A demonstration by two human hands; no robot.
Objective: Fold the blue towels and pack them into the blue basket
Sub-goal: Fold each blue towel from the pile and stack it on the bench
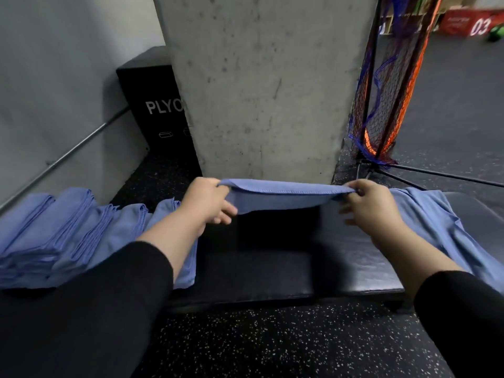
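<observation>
Two hands stretch a blue towel [275, 195] above the far edge of a black table [286, 268]: the left hand [208, 200] pinches its left end, the right hand [366, 201] its right end. Folded towels [54, 236] lie stacked at left; a loose towel [436, 227] drapes the table at right.

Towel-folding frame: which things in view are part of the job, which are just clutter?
Job:
- held blue towel, pinched at each end by left hand and right hand
- folded towels stacked at left
- loose towel at right
- black bench as work surface

Clutter:
- plyo box
- concrete pillar
- netting
- red box

Blue basket not in view.
</observation>
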